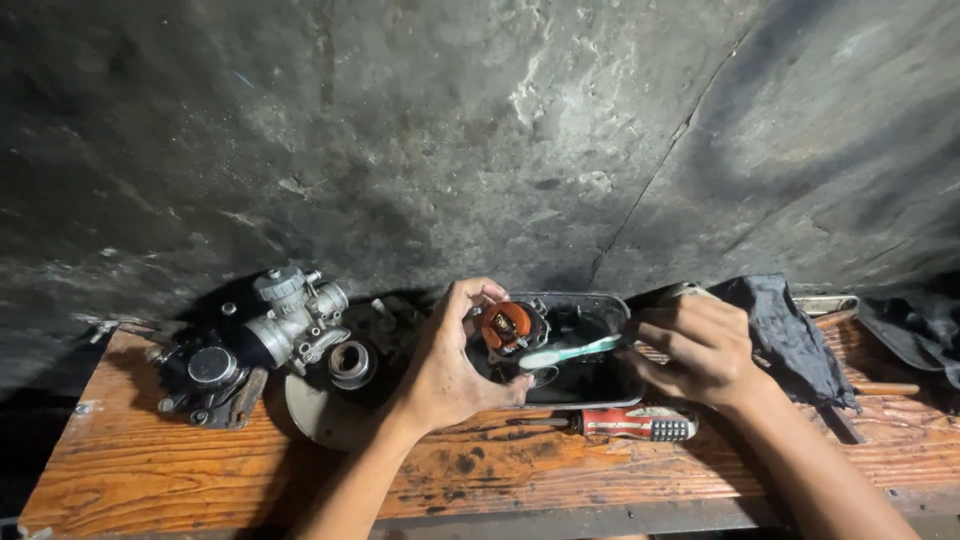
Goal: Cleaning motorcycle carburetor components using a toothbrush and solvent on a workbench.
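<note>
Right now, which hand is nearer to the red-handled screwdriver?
Right. The right hand hovers just above the screwdriver, holding a toothbrush. The left hand is further left, beyond the screwdriver's tip, gripping an orange-and-metal part.

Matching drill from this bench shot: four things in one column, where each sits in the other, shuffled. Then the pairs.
Things:
1. toothbrush
2. screwdriver
3. carburetor
4. dark cloth

Places:
A. lying flat on the wooden bench, in front of the black tray
B. held in the right hand, head over the tray
C. at the right, behind the right hand's wrist
D. at the left of the bench, apart from both hands

Pairs: 1-B, 2-A, 3-D, 4-C

The left hand holds a small orange and metal part over the tray.
</note>
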